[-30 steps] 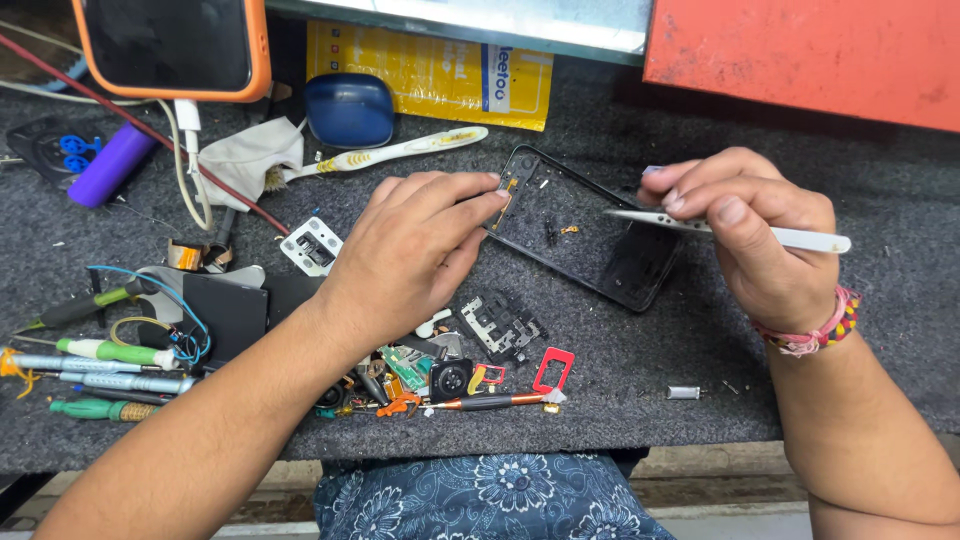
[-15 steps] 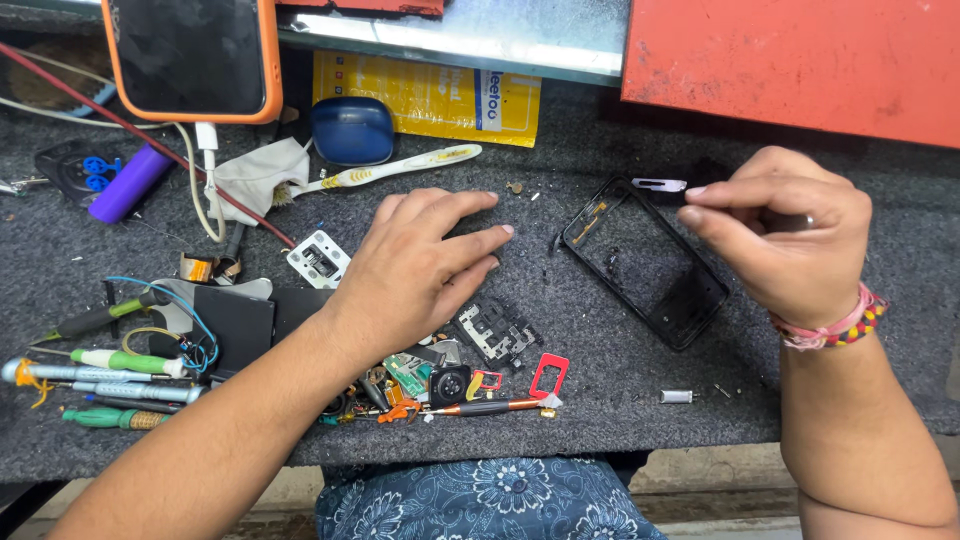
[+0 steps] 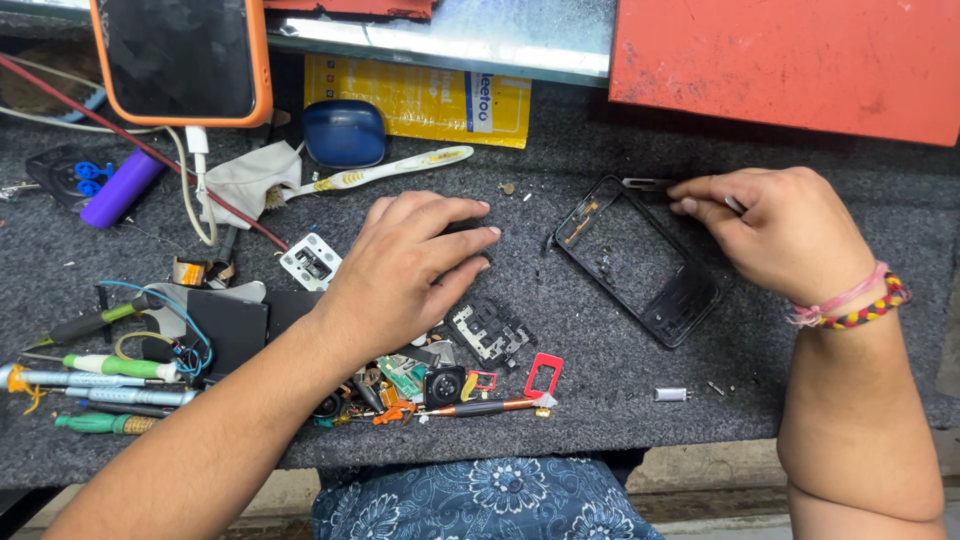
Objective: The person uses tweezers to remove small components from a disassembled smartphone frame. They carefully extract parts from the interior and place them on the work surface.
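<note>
Right of centre, the black rectangular phone frame point(image 3: 635, 258) lies on dark grey felt matting point(image 3: 600, 400). The right hand point(image 3: 780, 235) pinches thin metal tweezers point(image 3: 648, 184) at its top corner; the left hand point(image 3: 405, 270) rests flat, fingers loosely spread, over small parts. A white toothbrush point(image 3: 385, 170) and screwdrivers point(image 3: 90, 385) clutter the left.

Both forearms are bare, with no sleeves, above the grey work mat point(image 3: 600, 330). The right hand point(image 3: 790, 235) wears two thin wristbands at the wrist, one pink, one braided in red, yellow and black. The left hand point(image 3: 410, 270) carries no jewellery. Dark blue floral-print fabric covers the lap below the mat's near edge.
</note>
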